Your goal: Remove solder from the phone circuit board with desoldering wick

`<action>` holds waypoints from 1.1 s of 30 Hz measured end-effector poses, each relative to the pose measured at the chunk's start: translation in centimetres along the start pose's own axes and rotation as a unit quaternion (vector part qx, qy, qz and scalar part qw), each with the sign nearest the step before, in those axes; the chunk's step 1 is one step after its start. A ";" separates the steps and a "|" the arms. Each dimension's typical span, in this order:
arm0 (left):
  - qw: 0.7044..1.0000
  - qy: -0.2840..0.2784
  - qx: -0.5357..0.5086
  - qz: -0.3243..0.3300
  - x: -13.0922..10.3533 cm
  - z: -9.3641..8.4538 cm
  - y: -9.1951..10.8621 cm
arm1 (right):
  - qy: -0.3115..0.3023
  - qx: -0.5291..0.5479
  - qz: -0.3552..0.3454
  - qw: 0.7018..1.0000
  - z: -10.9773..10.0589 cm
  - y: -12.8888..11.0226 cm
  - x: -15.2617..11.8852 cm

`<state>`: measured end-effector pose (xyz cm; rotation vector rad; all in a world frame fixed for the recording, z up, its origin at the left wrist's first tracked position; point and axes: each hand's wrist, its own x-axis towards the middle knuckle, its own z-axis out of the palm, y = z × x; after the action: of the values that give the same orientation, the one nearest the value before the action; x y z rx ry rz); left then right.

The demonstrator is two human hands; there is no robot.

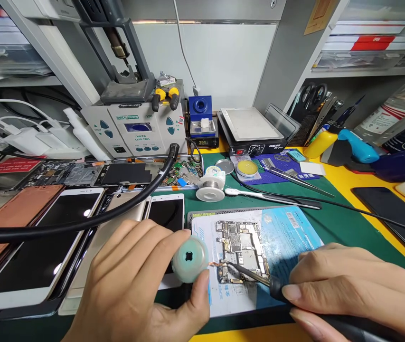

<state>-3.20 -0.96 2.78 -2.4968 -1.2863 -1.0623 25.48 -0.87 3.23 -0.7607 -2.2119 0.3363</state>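
Note:
Between the thumb and fingers of my left hand (141,280) is a pale green spool of desoldering braid (190,259). A short copper braid end (213,264) sticks out of it to the edge of a phone circuit board (241,244). My right hand (352,285) is closed around a soldering iron (275,287), whose dark tip meets the board's left part, close to the braid end. Whether tip and braid touch, I cannot tell. Under the board lies a blue and white card packet (284,237).
Several phones (45,242) lie at the left, crossed by a thick black hose (127,213) from the hot air station (138,128). Behind the packet are a solder reel (210,190), a brush (273,197), a flux tin (247,168), tweezers (298,179) and a hot plate (252,128).

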 end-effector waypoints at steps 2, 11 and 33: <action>1.000 0.009 0.001 0.003 0.1 -0.1 0.1 | 0.021 -0.043 -0.013 0.999 0.4 -0.4 0.5; 1.000 0.001 -0.012 0.005 0.1 0.1 0.1 | 0.020 -0.069 -0.012 0.997 0.7 -1.1 0.8; 1.000 0.018 -0.009 0.004 0.1 0.2 0.2 | 0.020 -0.006 -0.006 1.000 0.5 0.3 0.5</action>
<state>-2.95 -0.93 2.74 -2.4809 -1.2629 -1.1163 25.04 -0.35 3.04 -0.7546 -2.1815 0.2985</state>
